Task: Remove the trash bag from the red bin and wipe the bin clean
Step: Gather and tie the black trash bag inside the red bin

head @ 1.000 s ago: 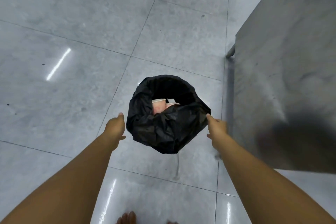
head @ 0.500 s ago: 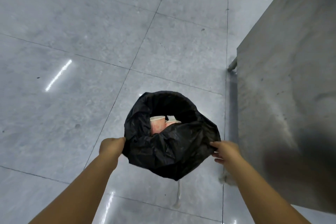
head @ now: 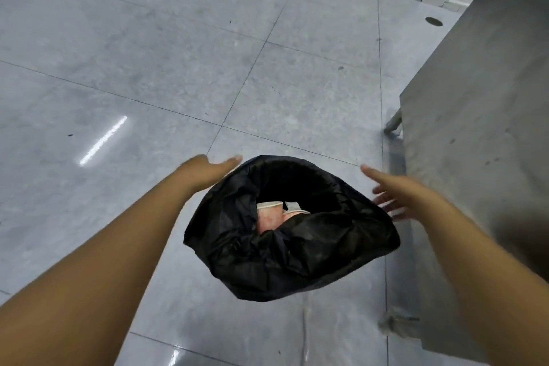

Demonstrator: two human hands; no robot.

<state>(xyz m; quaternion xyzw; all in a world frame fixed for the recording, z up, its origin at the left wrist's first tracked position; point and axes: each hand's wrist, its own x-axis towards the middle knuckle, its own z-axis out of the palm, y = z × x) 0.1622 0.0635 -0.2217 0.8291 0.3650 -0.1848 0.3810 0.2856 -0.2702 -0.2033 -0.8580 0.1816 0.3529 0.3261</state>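
Black bag (head: 297, 249) on tiled floor (head: 148, 53); left hand (head: 205, 171) and right hand (head: 395, 190) flank it, each grip wide, holding nothing.

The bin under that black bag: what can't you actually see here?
- Red bin: hidden in the head view, wrapped by the black trash bag.
- Bag contents: only a pale cup shows; folds cover the rest.
- Right hand: fingers motion-blurred.
- Left hand: contact with bag unclear.

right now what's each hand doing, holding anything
Left hand: open, fingers extended beside the black trash bag, holding nothing.
Right hand: open, fingers spread by the bag's other side, holding nothing.
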